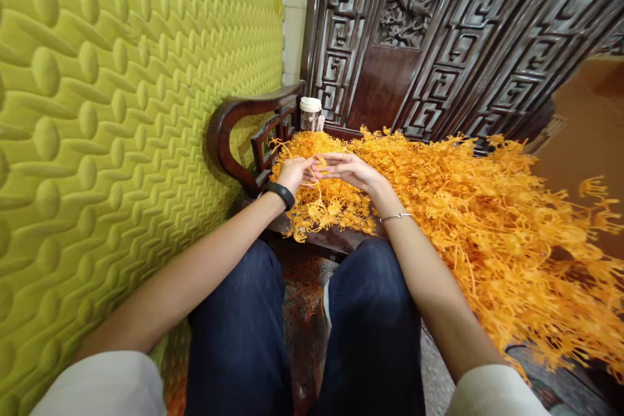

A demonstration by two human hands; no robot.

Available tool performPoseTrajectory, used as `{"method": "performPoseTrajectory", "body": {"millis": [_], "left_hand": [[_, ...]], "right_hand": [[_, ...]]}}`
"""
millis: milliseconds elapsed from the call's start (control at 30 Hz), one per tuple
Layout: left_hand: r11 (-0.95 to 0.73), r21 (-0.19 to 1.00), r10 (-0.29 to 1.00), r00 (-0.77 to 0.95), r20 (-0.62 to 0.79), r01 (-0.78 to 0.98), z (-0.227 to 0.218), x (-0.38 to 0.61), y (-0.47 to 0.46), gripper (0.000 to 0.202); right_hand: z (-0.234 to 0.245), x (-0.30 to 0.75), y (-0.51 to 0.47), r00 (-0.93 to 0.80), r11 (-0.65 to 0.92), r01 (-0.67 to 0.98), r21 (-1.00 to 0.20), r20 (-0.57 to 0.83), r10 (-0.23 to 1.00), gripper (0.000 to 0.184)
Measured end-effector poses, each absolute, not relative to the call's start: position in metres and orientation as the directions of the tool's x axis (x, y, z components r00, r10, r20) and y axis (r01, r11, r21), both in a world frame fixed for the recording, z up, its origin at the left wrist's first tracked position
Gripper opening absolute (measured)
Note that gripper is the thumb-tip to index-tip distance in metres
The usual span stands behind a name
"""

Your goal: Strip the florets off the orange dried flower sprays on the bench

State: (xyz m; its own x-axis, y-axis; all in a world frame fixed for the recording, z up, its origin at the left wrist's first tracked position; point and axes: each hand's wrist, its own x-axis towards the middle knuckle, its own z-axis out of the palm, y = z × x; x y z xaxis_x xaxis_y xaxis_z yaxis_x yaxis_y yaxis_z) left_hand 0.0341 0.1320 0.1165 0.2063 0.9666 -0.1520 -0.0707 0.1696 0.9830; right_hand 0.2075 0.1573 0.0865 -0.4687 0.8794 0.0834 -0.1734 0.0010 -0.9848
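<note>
A big heap of orange plastic sprigs (487, 221) covers the seat of a dark carved wooden bench (390, 78). My left hand (295, 173), with a black band on the wrist, is closed in a pinch on an orange sprig (319, 198) that dangles below it. My right hand (348, 169), a thin bracelet on its wrist, meets the left fingertip to fingertip above the heap's left end. Its fingers are stretched out and slightly curled, touching the same sprig. Both hands hover just over the bench seat's front edge.
A small jar with a white lid (311, 114) stands at the back left of the seat by the curved armrest (229, 123). A yellow-green padded wall panel (121, 110) fills the left. My knees in dark jeans (370, 312) are below.
</note>
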Motion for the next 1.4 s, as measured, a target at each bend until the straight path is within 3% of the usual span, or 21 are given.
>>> {"method": "performPoseTrajectory", "body": {"millis": [367,700,1000,1233,1400], "left_hand": [[0.183,0.981,0.965,0.201,-0.167,-0.061,0.114,0.033,0.134,0.030],[0.183,0.981,0.960,0.226,-0.166,-0.057,0.113,0.030,0.132,0.029],[0.276,0.960,0.892,0.363,-0.270,0.038,0.112,0.038,0.126,0.027],[0.393,0.919,0.822,0.451,-0.346,-0.012,0.117,0.046,0.110,0.029],[0.371,0.909,0.881,0.382,-0.279,-0.191,0.117,0.050,0.111,0.031]], "right_hand": [[0.092,0.187,0.157,-0.219,0.210,-0.049,-0.976,0.216,0.952,0.030],[0.087,0.198,0.156,-0.154,0.147,-0.182,-0.972,0.176,0.972,0.017],[0.072,0.207,0.164,-0.065,0.119,-0.186,-0.975,0.133,0.989,0.026],[0.074,0.213,0.165,-0.013,0.071,-0.201,-0.977,0.076,0.997,0.026],[0.078,0.214,0.169,0.151,0.120,-0.235,-0.964,0.086,0.985,0.016]]}}
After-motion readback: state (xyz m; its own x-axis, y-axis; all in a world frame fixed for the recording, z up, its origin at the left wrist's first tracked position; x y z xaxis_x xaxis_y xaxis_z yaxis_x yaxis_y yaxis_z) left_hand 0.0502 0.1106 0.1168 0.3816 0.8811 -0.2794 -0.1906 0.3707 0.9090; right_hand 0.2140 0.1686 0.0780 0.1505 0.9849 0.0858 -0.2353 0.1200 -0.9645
